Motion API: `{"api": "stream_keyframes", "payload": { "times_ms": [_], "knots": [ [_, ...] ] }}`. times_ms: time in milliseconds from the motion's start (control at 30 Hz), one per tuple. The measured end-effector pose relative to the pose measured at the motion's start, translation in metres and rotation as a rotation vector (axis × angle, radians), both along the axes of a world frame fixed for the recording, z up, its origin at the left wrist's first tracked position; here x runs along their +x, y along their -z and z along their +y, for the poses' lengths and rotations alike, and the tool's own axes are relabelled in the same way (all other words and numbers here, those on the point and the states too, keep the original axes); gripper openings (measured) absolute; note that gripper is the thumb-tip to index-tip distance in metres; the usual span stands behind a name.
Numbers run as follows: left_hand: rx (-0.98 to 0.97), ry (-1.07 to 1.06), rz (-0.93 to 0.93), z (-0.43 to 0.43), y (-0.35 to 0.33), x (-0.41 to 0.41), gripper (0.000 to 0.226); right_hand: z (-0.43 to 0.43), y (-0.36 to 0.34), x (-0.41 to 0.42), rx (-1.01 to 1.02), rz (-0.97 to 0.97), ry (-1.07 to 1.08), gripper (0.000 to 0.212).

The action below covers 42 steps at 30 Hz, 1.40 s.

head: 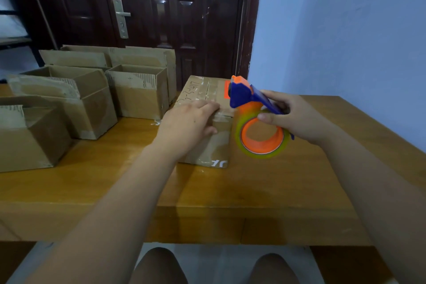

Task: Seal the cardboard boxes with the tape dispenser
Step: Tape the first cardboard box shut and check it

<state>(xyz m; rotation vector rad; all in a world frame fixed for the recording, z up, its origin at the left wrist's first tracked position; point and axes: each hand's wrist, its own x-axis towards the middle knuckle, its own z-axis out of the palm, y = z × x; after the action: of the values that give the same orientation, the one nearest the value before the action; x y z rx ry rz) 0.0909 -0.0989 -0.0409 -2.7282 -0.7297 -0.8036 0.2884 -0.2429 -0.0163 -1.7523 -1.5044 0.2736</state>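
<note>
Several open cardboard boxes (138, 97) stand clustered on the left part of the wooden table (253, 187), flaps up, some with torn strips of old tape along their edges. Just right of them, near the table's middle, lies a closed cardboard box (202, 90) with clear tape and handwriting along its top. The left hand (189, 127) rests on the near end of this box, fingers laid fairly flat over the top edge and thumb against the near face, pressing rather than clasping it. Beside the box's right edge, the blue tape dispenser (244, 97) is held off the table, its orange-tipped head at the box's top right edge and its roll of clear tape (262, 145) on an orange core hanging below. The right hand (297, 120) grasps the dispenser's handle, fingers wrapped round it. Behind stand a dark door (173, 30) and, to the right, a pale blue wall (345, 30).
</note>
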Motion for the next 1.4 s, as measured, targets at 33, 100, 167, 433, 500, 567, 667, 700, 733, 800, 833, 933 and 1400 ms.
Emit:
{"api": "stream_keyframes", "payload": {
  "times_ms": [33,100,167,433,500,567,667,700,733,800,833,933,1400],
  "knots": [
    [0.008,0.016,0.012,0.000,0.000,0.000,0.054,-0.002,-0.003,0.001,0.004,-0.003,0.007,0.072],
    [0.010,0.036,0.025,0.001,0.001,0.000,0.050,-0.005,-0.011,-0.001,0.005,-0.019,0.002,0.062],
    [0.007,0.051,0.033,0.003,0.000,0.001,0.043,-0.005,-0.019,-0.004,-0.011,-0.081,-0.005,0.057],
    [0.086,0.051,0.106,0.008,-0.001,-0.003,0.041,-0.010,-0.029,-0.002,-0.071,-0.193,-0.021,0.066],
    [0.097,0.032,0.130,0.008,0.000,-0.003,0.046,-0.011,-0.025,0.001,-0.074,-0.199,-0.033,0.066],
    [0.109,0.025,0.148,0.009,0.000,-0.002,0.049,-0.012,-0.021,0.003,-0.085,-0.232,-0.021,0.068],
    [0.107,0.031,0.148,0.011,0.001,-0.002,0.049,-0.018,-0.019,0.009,-0.065,-0.165,-0.026,0.066],
    [0.103,0.031,0.143,0.011,0.002,-0.002,0.049,-0.022,-0.018,0.012,-0.036,-0.102,-0.041,0.061],
    [0.098,0.026,0.139,0.012,0.002,-0.002,0.049,-0.026,-0.017,0.016,-0.005,-0.053,-0.052,0.059],
    [0.077,0.018,0.124,0.011,0.002,-0.003,0.047,-0.039,-0.014,0.026,0.031,-0.007,-0.021,0.065],
    [0.068,0.016,0.113,0.011,0.002,-0.002,0.046,-0.046,-0.012,0.031,0.034,-0.004,0.001,0.067],
    [0.012,0.045,0.081,0.008,0.001,-0.002,0.044,-0.060,-0.004,0.035,-0.004,-0.082,0.021,0.064],
    [-0.047,0.042,0.100,0.004,-0.005,-0.003,0.044,-0.052,-0.032,0.022,-0.270,-0.492,0.065,0.065]
  ]
}}
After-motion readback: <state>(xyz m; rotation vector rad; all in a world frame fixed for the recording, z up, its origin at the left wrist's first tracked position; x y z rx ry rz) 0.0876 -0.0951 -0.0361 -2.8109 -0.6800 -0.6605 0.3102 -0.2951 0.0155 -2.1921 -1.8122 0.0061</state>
